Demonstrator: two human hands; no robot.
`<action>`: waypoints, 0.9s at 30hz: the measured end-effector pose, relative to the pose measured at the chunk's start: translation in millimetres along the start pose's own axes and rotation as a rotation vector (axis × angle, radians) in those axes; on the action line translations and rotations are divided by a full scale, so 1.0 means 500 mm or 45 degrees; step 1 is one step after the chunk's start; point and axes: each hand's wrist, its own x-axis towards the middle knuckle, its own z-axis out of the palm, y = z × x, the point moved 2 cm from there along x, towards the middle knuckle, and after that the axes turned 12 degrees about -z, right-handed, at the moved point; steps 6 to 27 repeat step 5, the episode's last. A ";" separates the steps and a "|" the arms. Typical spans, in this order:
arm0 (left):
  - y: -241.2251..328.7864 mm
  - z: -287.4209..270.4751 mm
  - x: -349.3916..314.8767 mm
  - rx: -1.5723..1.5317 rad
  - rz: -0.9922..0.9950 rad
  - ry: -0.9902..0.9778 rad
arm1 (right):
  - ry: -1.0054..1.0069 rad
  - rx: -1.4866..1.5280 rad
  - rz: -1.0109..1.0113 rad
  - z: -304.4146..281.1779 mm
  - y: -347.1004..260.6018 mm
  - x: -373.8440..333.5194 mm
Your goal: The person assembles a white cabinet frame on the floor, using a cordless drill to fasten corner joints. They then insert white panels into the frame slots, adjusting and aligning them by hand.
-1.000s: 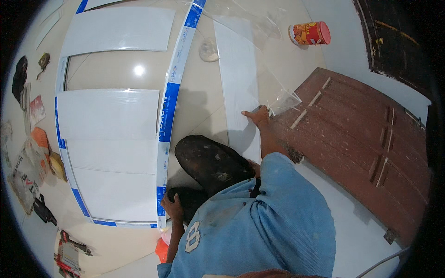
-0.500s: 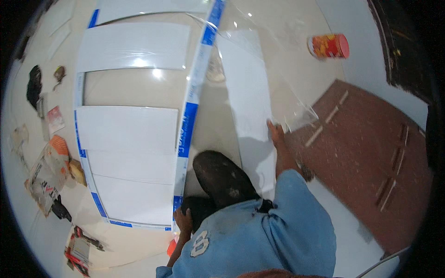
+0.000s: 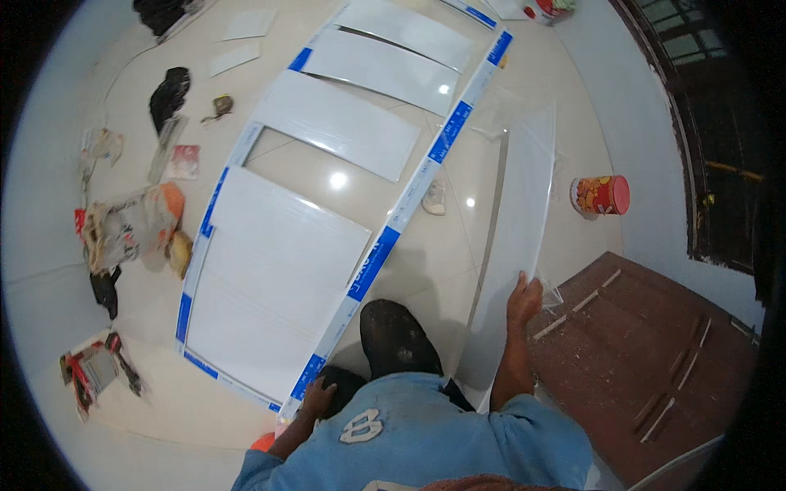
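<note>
My right hand [image 3: 524, 301] is closed on the right edge of a long white panel [image 3: 517, 196]. The panel is tilted, its right edge raised off the floor, with thin clear plastic film [image 3: 550, 288] beside my fingers. My left hand [image 3: 318, 399] rests low by my dark-clothed knee, next to the near corner of a long frame [image 3: 385, 245] covered in blue and white protective tape; its fingers show only in part and seem to hold nothing. Inside the frame lie several white panels [image 3: 270, 262], with a gap showing floor tiles.
A brown door-like board [image 3: 622, 344] lies at the right, below a red-lidded jar [image 3: 602, 195]. At the left are a plastic sack [image 3: 135, 225], a black cloth [image 3: 169, 98], a tape measure [image 3: 222, 105] and a red tool [image 3: 82, 380]. A dark window [image 3: 712, 155] is at the far right.
My view has turned, so the frame now slants up to the right. The panel in my right hand has gone from nearly flat to tilted, its right edge lifted. My left hand stays low by my knee.
</note>
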 end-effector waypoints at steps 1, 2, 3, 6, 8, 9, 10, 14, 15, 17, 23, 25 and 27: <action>-0.005 -0.003 0.007 -0.019 0.019 -0.054 | 0.039 -0.111 -0.096 -0.029 -0.037 0.030; -0.015 -0.001 0.019 -0.038 0.041 -0.105 | 0.066 -0.098 -0.127 -0.056 -0.075 0.060; -0.035 0.010 0.030 -0.018 0.083 -0.108 | 0.095 -0.081 -0.165 -0.079 -0.115 0.098; -0.130 0.080 0.102 0.252 0.316 -0.158 | 0.130 -0.022 -0.252 -0.106 -0.172 0.175; -0.130 0.080 0.102 0.252 0.316 -0.158 | 0.130 -0.022 -0.252 -0.106 -0.172 0.175; -0.130 0.080 0.102 0.252 0.316 -0.158 | 0.130 -0.022 -0.252 -0.106 -0.172 0.175; -0.130 0.080 0.102 0.252 0.316 -0.158 | 0.130 -0.022 -0.252 -0.106 -0.172 0.175; -0.130 0.080 0.102 0.252 0.316 -0.158 | 0.130 -0.022 -0.252 -0.106 -0.172 0.175; -0.130 0.080 0.102 0.252 0.316 -0.158 | 0.130 -0.022 -0.252 -0.106 -0.172 0.175; -0.130 0.080 0.102 0.252 0.316 -0.158 | 0.130 -0.022 -0.252 -0.106 -0.172 0.175; -0.130 0.080 0.102 0.252 0.316 -0.158 | 0.130 -0.022 -0.252 -0.106 -0.172 0.175; -0.130 0.080 0.102 0.252 0.316 -0.158 | 0.130 -0.022 -0.252 -0.106 -0.172 0.175; -0.130 0.080 0.102 0.252 0.316 -0.158 | 0.130 -0.022 -0.252 -0.106 -0.172 0.175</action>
